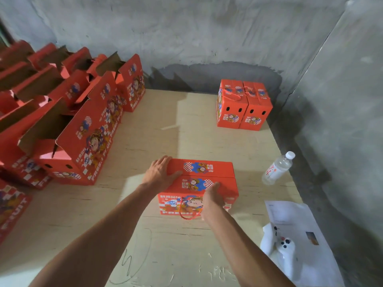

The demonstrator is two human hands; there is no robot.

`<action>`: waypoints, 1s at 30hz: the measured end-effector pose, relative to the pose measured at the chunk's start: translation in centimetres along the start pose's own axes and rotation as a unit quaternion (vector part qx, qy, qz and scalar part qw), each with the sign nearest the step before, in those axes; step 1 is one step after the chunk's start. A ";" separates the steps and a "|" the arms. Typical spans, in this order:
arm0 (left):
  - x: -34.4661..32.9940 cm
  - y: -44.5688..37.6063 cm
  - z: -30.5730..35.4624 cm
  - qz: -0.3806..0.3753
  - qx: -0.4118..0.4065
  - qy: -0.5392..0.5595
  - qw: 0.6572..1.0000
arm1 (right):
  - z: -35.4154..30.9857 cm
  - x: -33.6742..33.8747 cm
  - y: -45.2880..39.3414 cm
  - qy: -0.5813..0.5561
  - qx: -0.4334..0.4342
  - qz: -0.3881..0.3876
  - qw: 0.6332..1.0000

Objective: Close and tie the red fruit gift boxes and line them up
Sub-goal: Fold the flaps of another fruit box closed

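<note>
Both hands press the closed box (pixel 199 179), water bottle (pixel 276 168) nearby.

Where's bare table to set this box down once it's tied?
Bare table runs from the held box up to the two closed boxes, with free room just left of that pair. Also bare nearside between the arms. Crowded: open boxes along the left; bottle and papers on the right.

Pale plywood tabletop (pixel 157 129) sits in a corner of rough grey concrete walls (pixel 207 27). Clear water bottle (pixel 277 168) lies tilted at about 3 o'clock. Down at 5 o'clock, a printed paper sheet (pixel 294 220) with a white game controller (pixel 284 247) just beside it.
</note>
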State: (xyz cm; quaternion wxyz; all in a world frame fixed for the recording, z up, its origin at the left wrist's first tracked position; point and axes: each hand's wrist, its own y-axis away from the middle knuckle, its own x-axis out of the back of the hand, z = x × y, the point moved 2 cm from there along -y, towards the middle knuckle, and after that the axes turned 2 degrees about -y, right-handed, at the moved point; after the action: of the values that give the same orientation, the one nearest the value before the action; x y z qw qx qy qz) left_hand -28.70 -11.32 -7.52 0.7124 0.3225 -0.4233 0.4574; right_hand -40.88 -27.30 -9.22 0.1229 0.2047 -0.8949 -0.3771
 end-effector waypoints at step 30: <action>-1.2 -1.5 5.0 0.195 -0.005 0.181 0.964 | -6.8 -4.0 -3.4 0.450 0.429 0.062 0.781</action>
State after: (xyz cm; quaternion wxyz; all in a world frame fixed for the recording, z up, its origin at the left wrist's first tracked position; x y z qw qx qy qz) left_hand -29.18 -16.61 -6.54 0.6760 0.1423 -0.3445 0.6357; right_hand -33.83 -31.84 -7.34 0.4347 0.3264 -0.8178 0.1888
